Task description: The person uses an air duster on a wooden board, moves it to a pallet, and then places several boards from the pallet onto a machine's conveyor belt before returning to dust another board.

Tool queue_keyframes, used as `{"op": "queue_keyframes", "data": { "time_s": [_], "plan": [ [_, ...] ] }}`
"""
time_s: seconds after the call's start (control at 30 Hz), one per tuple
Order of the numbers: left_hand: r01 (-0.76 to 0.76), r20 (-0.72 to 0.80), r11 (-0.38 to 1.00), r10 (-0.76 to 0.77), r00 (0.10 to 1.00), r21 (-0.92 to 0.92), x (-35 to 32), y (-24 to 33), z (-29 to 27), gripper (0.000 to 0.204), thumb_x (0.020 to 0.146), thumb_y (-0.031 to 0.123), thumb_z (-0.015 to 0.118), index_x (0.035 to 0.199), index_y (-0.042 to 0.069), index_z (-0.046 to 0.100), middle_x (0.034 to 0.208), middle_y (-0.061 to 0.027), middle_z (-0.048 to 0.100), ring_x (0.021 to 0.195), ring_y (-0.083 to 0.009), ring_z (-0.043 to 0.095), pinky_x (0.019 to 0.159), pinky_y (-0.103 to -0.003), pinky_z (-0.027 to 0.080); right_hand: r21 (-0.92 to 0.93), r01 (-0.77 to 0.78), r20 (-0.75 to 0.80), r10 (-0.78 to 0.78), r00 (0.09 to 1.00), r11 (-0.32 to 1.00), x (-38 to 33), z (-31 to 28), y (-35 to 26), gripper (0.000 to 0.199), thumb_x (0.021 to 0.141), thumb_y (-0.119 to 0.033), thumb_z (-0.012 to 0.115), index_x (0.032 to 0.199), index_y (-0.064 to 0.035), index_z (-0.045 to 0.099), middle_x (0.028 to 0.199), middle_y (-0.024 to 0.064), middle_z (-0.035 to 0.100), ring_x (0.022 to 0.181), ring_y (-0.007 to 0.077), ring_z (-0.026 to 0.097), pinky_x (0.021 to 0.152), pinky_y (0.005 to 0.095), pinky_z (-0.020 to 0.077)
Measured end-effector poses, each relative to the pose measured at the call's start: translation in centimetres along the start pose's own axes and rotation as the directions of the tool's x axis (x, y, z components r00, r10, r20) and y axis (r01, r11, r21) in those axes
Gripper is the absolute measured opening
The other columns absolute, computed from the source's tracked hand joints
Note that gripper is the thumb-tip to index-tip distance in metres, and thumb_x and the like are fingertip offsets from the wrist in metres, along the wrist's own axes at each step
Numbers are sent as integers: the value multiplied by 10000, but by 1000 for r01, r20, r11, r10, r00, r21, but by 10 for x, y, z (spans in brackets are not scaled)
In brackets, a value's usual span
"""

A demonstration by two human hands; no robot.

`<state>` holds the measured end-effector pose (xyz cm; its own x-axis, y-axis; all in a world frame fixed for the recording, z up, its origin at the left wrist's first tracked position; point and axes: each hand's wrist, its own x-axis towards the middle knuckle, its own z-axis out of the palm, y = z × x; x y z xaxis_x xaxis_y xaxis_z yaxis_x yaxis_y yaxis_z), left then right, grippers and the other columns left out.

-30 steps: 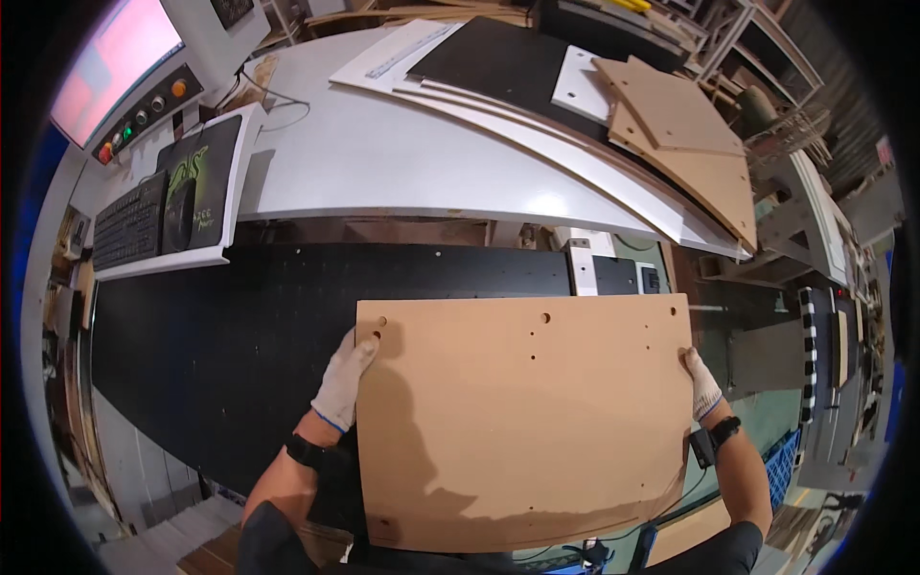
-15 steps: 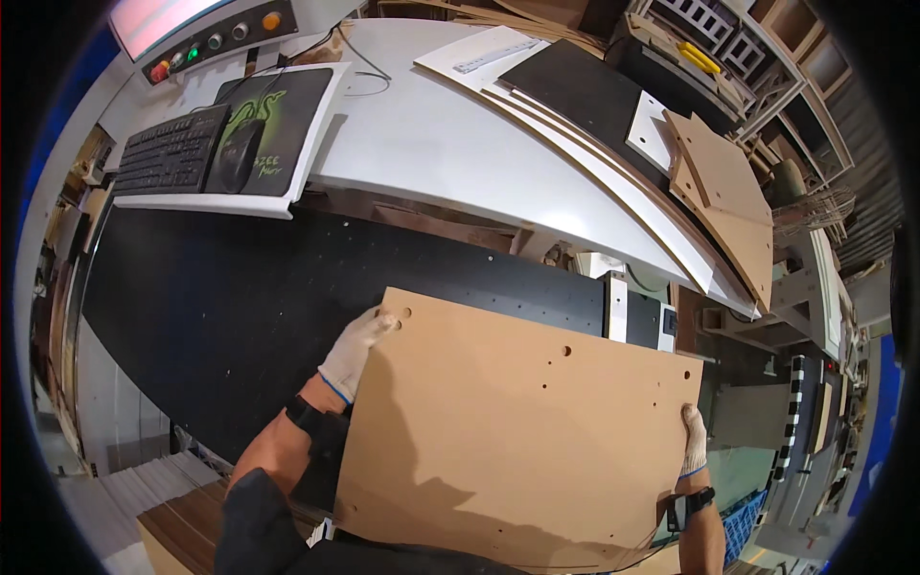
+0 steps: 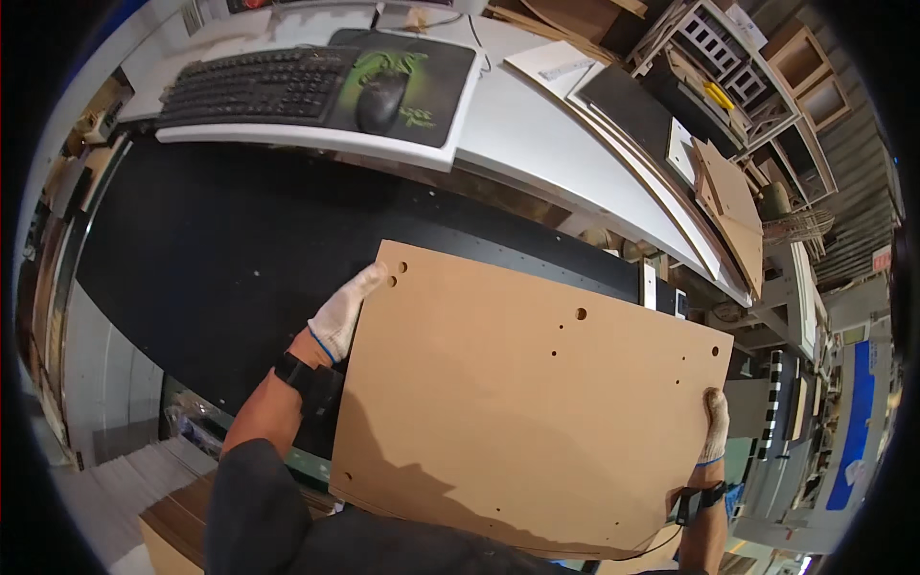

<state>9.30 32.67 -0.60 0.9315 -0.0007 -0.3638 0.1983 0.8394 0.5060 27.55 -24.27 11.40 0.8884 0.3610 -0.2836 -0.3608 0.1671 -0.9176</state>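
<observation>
Evidently, the left hand [image 3: 341,316] and the right hand [image 3: 717,426] pinch a flat, rectangular, round-holed tan board [image 3: 517,412] between knit-gloved fingers [image 3: 371,277].

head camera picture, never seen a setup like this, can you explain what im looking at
It comes from a wide fisheye camera worn on someone's head, looking down, so straight edges bend. There's no robot: the left grip and right grip are the wearer's own gloved hands, holding opposite edges of a brown board with round holes. Beyond it stretches a black surface. More panels lie on the white table behind; a keyboard and mouse sit on a white tray.
</observation>
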Motion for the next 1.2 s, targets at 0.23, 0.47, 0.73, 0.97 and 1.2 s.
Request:
{"op": "queue_keyframes", "data": {
  "time_s": [0.23,0.47,0.73,0.97,1.2],
  "plan": [
    [-223,25,975,223,975,7,-50,20,-18,423,1049,192,589,1453,101,504,1360,-69,620,1193,-207,641,1023,-379,535,-107,198,117,-185,976,974,-3,32,8,697,934,-407,763,1426,11,498,1293,147,658,1094,253,697,888,409,625],
    [-323,-18,945,324,946,50,-84,35,3,441,1032,166,614,1450,87,496,1321,-67,627,1198,-206,634,1011,-369,536,-8,226,177,-221,959,974,-8,41,7,676,922,-366,778,1405,11,493,1280,174,655,1084,296,709,868,429,635],
    [-625,117,689,632,766,366,-116,49,78,749,864,213,767,1507,30,429,1416,-94,572,1265,-194,582,1052,-337,495,242,224,159,-267,951,944,5,-79,77,694,929,-379,767,1427,15,487,1328,182,638,1109,339,690,933,506,604],
    [-816,133,398,862,489,419,-127,43,-25,750,975,343,680,1560,34,328,1489,-128,522,1311,-273,572,1101,-425,488,166,478,-21,-482,876,862,35,-157,169,760,992,-528,590,1506,8,427,1452,191,559,1257,362,601,1044,544,528],
    [-760,194,365,823,533,538,-233,-27,-120,509,1094,257,473,1547,51,362,1521,-123,504,1336,-268,557,1096,-424,495,231,306,-194,-264,945,924,-129,-237,254,755,1003,-541,547,1521,-8,412,1497,177,515,1311,350,555,1077,557,488]
  ]
}}
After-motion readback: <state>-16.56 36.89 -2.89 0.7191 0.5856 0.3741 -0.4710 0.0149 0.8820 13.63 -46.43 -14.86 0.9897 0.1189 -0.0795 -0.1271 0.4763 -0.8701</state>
